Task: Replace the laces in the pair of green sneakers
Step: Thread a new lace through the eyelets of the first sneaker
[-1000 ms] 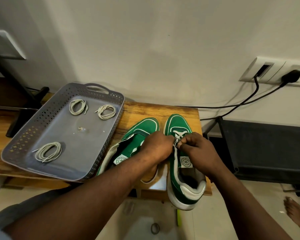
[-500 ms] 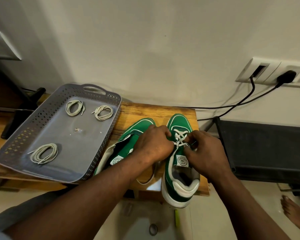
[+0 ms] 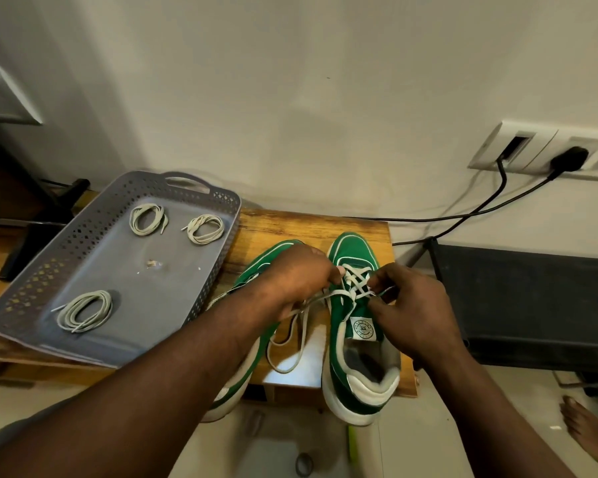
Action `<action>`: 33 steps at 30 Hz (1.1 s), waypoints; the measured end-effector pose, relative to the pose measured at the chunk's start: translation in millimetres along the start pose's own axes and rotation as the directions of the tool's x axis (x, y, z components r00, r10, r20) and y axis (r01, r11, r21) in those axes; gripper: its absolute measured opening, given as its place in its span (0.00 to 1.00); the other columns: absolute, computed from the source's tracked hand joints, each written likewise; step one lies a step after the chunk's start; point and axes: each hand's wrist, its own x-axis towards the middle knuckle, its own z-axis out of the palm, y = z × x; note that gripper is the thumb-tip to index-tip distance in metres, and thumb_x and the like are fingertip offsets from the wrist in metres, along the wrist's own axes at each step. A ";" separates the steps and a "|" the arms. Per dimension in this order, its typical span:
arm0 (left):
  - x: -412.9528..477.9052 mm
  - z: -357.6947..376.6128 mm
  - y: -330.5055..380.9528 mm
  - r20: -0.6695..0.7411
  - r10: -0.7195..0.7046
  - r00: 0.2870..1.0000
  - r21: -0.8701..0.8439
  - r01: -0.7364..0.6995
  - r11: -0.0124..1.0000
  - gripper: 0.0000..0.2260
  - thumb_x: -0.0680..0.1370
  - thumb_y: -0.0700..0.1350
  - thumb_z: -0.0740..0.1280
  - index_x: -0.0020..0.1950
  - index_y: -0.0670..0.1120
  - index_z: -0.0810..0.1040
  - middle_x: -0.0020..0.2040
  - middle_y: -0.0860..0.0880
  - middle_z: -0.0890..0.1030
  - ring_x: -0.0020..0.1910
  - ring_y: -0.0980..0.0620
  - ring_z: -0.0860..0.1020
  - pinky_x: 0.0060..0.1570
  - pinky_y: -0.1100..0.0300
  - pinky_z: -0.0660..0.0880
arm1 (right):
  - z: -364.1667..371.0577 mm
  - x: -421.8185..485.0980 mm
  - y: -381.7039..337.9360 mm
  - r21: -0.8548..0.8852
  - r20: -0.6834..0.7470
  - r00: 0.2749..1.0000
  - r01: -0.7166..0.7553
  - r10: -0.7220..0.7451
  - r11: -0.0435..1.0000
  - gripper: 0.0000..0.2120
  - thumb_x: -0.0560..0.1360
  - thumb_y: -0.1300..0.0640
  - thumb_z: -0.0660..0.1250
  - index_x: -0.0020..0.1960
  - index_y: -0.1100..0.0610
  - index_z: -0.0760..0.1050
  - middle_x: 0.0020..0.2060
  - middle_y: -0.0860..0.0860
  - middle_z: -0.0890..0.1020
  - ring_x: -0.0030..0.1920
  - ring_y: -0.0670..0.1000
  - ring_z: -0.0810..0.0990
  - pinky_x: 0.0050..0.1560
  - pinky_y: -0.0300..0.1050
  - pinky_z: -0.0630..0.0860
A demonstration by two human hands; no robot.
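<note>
A: Where is the work?
B: On the right sneaker (image 3: 354,326), at the wooden table's (image 3: 290,225) right end. The left hand (image 3: 297,276) and right hand (image 3: 406,305) each pinch the white lace (image 3: 354,282) at the eyelets.
A: Good technique?
B: Probably drawing both ends evenly, keeping the crossings flat.
A: Changes since the earlier frame?
B: Slack now trails between the shoes. The left sneaker (image 3: 252,270) stays unlaced; three coiled laces (image 3: 85,310) remain in the grey tray (image 3: 94,229) at left.

My two green canvas sneakers (image 3: 354,346) stand side by side, toes away. The right one's white lace (image 3: 356,282) criss-crosses its lower eyelets, ends trailing loose.
</note>
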 end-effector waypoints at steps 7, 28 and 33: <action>-2.8 3.9 4.2 0.058 -0.010 0.998 -0.038 0.012 0.999 0.04 0.82 0.40 0.66 0.51 0.42 0.80 0.41 0.47 0.77 0.35 0.53 0.74 0.30 0.60 0.71 | 8.8 -2.7 -5.7 -0.154 -0.057 0.998 0.029 -0.038 0.988 0.09 0.75 0.52 0.75 0.54 0.48 0.80 0.48 0.44 0.82 0.46 0.49 0.80 0.45 0.49 0.81; -12.1 -2.8 6.6 -0.008 0.263 0.965 0.260 -0.252 0.932 0.07 0.80 0.46 0.70 0.45 0.44 0.80 0.52 0.51 0.85 0.52 0.50 0.82 0.57 0.48 0.80 | 16.5 -7.1 -10.5 -0.165 -0.160 0.977 0.112 -0.139 0.980 0.06 0.78 0.53 0.73 0.53 0.49 0.79 0.45 0.43 0.79 0.41 0.47 0.76 0.38 0.42 0.72; -9.8 -1.2 2.9 0.114 0.333 0.936 0.314 -0.352 0.882 0.06 0.81 0.44 0.68 0.45 0.46 0.78 0.61 0.50 0.84 0.62 0.49 0.81 0.62 0.43 0.78 | 19.5 -8.3 -11.8 -0.202 -0.145 0.976 0.130 -0.161 0.971 0.06 0.78 0.56 0.72 0.53 0.48 0.78 0.50 0.44 0.79 0.42 0.50 0.79 0.39 0.45 0.75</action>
